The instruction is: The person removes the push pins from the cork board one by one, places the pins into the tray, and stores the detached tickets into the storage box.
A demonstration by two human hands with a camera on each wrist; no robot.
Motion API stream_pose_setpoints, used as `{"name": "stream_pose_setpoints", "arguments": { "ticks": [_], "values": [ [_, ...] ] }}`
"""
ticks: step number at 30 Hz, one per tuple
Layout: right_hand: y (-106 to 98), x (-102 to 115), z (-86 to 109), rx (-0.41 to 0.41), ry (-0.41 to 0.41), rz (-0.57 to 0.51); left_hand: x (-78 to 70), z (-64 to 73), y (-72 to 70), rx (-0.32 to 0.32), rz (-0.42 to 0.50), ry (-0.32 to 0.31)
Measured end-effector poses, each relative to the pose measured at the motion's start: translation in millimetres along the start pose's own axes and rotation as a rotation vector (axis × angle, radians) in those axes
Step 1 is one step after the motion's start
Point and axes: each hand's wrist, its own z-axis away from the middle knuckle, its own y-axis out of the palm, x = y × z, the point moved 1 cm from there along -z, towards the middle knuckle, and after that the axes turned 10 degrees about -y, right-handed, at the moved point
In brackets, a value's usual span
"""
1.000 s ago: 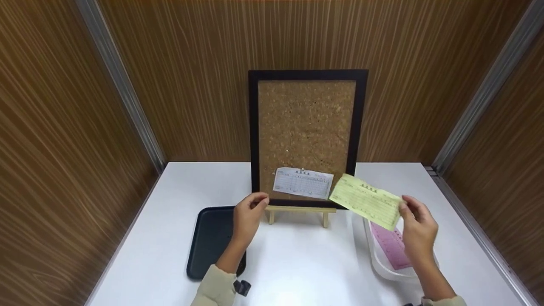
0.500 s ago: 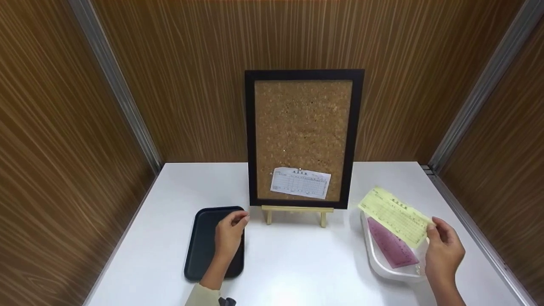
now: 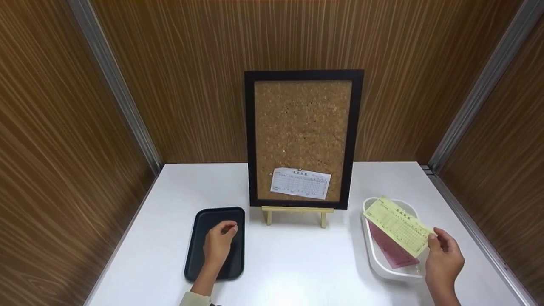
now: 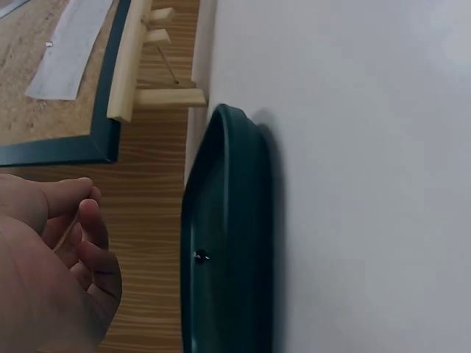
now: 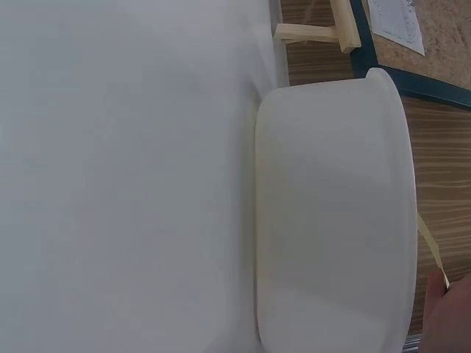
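Note:
My right hand (image 3: 445, 256) pinches the right end of a yellow printed form slip (image 3: 399, 225), which overlaps the white plastic tub (image 3: 384, 270) in the head view. A pink slip (image 3: 393, 246) lies in that tub. Over the dark tray (image 3: 197, 242), my left hand (image 3: 219, 244) has its thumb and fingertips together, with a tiny pale pushpin-like thing at the tips. A small shiny pin (image 4: 200, 256) shows in the tray in the left wrist view. On the framed cork board (image 3: 304, 123), a white printed form (image 3: 301, 183) hangs low, held by a pin.
The board stands on a small wooden easel (image 3: 297, 209) at the back of the white table (image 3: 293, 263). Wood-grain panels (image 3: 204, 85) rise behind and on both sides. A few small bits sit near the tub's front corner, beside the pink slip.
The right hand has carried the yellow slip away from the board, rightward and down over the tub. The left hand has moved from the board's lower edge left and down over the tray.

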Motion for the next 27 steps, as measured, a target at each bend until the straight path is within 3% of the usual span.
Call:
{"name": "stream_pose_setpoints", "arguments": {
  "ticks": [16, 27],
  "values": [
    [8.9, -6.8, 6.8, 0.036, -0.136, 0.16, 26.0, -7.6, -12.9, -0.01, -0.158, -0.019],
    [1.4, -6.8, 1.2, -0.039, -0.078, 0.166, 32.0, -10.3, -10.9, 0.021, -0.195, -0.021]
  ]
}}
